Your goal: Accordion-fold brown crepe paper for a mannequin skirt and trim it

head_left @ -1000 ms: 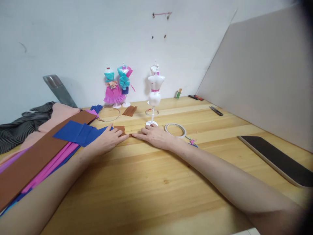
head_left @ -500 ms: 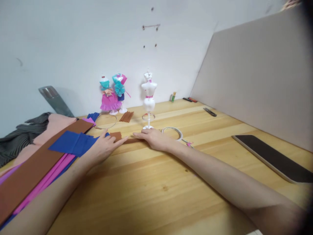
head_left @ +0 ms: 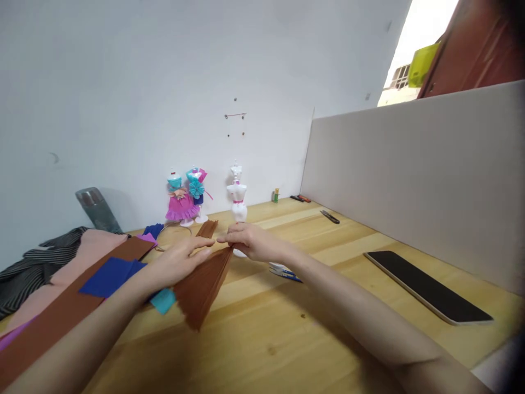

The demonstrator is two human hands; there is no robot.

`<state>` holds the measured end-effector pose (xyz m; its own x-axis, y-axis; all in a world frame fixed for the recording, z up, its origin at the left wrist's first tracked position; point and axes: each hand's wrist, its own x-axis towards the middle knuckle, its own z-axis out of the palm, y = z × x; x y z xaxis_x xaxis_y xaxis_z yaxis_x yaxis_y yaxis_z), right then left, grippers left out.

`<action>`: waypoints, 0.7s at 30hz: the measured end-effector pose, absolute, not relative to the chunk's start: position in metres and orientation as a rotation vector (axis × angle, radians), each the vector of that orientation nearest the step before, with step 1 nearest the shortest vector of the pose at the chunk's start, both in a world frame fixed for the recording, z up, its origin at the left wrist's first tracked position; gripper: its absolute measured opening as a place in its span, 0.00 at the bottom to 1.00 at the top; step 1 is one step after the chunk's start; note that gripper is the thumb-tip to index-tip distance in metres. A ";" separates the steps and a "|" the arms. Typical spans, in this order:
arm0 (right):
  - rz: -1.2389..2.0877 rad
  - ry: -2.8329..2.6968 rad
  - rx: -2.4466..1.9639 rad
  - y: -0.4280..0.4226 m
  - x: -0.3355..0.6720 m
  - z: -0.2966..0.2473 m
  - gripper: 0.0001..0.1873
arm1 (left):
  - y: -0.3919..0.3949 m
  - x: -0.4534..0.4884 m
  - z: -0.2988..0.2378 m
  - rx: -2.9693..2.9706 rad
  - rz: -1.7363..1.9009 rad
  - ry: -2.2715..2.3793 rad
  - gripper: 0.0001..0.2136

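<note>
My right hand pinches the far end of a brown crepe paper strip, which is lifted off the wooden table and hangs down toward me. My left hand lies along the upper edge of the strip with its fingers stretched out, touching the paper. Just behind my right hand stands a white mannequin doll. A small turquoise paper piece lies by my left wrist.
Long brown, pink and blue paper sheets and striped cloth lie at left. Two dressed dolls stand at the wall. Scissors, a dark tablet, a folded brown piece and a grey partition are at right.
Both hands rose from the table, lifting the brown strip so that it hangs. The camera tilted upward, showing more wall and partition.
</note>
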<state>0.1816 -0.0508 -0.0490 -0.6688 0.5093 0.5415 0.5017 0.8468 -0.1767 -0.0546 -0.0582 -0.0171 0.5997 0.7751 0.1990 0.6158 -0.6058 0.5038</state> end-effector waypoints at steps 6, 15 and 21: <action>-0.033 -2.393 -0.552 -0.053 0.179 -0.010 0.19 | -0.039 -0.022 -0.002 2.079 0.582 0.733 0.15; -0.056 -2.013 -0.515 -0.037 0.182 -0.005 0.18 | -0.022 0.001 -0.005 1.597 0.842 0.689 0.15; 0.063 -1.792 -0.962 -0.038 0.187 -0.009 0.11 | -0.019 0.012 0.000 1.536 0.828 0.689 0.16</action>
